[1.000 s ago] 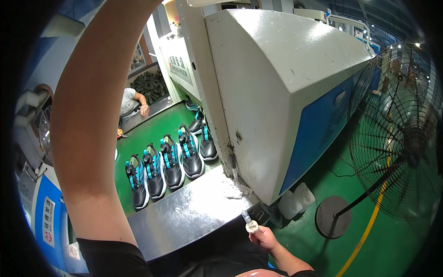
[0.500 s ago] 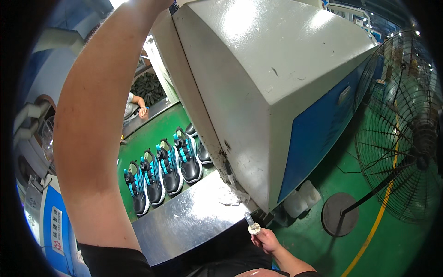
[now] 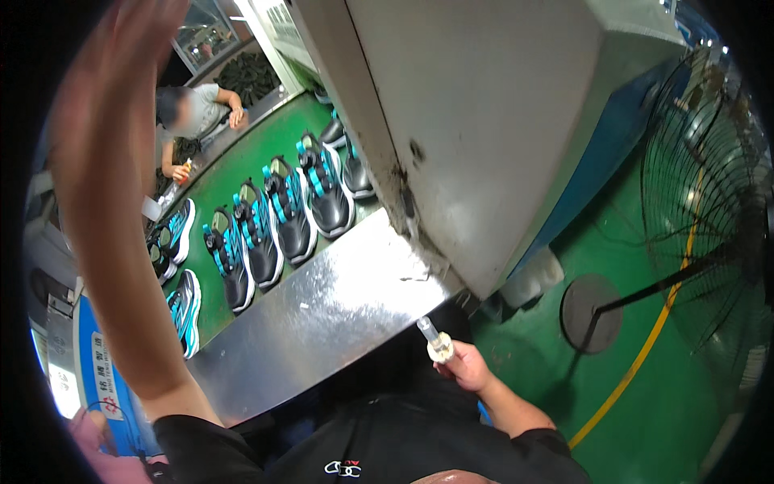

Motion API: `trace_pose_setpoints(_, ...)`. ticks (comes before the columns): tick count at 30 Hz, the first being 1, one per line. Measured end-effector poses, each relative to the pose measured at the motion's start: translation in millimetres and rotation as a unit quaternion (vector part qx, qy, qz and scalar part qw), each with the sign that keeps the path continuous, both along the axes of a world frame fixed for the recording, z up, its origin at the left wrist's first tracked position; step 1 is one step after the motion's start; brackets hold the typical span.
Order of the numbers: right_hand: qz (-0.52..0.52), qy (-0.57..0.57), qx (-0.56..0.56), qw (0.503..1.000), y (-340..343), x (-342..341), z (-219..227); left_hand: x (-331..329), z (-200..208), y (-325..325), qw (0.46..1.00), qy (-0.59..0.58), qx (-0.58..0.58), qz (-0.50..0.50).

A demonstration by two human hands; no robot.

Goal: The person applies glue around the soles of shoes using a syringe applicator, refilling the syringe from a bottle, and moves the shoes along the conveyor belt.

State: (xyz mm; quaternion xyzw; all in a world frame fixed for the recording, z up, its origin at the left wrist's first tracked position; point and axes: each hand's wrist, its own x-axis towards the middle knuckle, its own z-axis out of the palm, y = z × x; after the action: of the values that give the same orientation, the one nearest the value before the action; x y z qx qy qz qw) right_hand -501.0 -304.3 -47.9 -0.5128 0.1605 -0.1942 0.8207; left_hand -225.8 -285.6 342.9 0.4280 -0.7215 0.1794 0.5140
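Observation:
My right hand (image 3: 469,369), low and right of centre, is closed around a small clear tube (image 3: 427,327) with a crusted whitish collar. The tube points up and left, off the front edge of the metal ledge (image 3: 322,323). At the upper left my raised left hand (image 3: 129,40) is smeared by motion, so its fingers cannot be read. Beyond the ledge, black sneakers (image 3: 288,214) with turquoise trim and white soles stand in a row on a green belt (image 3: 258,145). More sneakers (image 3: 185,310) sit nearer my left forearm.
A large grey machine housing (image 3: 484,137) rises at the right over the belt. To its right stands a black fan (image 3: 701,202) on a round base. A co-worker (image 3: 201,109) sits across the belt, one hand at a small orange-and-white item (image 3: 185,171). Pink cloth (image 3: 105,452) shows at lower left.
My left arm has swung left from the top of the machine. The view has shifted, bringing more sneakers and the co-worker into sight. My right hand keeps holding the tube.

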Motion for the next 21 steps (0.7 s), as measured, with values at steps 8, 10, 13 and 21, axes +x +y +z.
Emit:
trace_pose_setpoints(8,0.123,-0.015,-0.066,0.990,39,63,42,-40,-266,137,0.775,0.483,0.389,-0.123)
trace_pose_setpoints(10,0.135,-0.031,-0.093,0.986,56,80,42,-47,-274,146,0.755,0.497,0.414,-0.109)
trace_pose_setpoints(13,0.172,-0.034,-0.055,0.983,64,95,40,-29,-284,156,0.766,0.499,0.394,-0.097)
trace_pose_setpoints(21,-0.202,0.078,-0.705,0.675,-51,126,55,11,-300,215,0.744,0.577,0.322,-0.097)
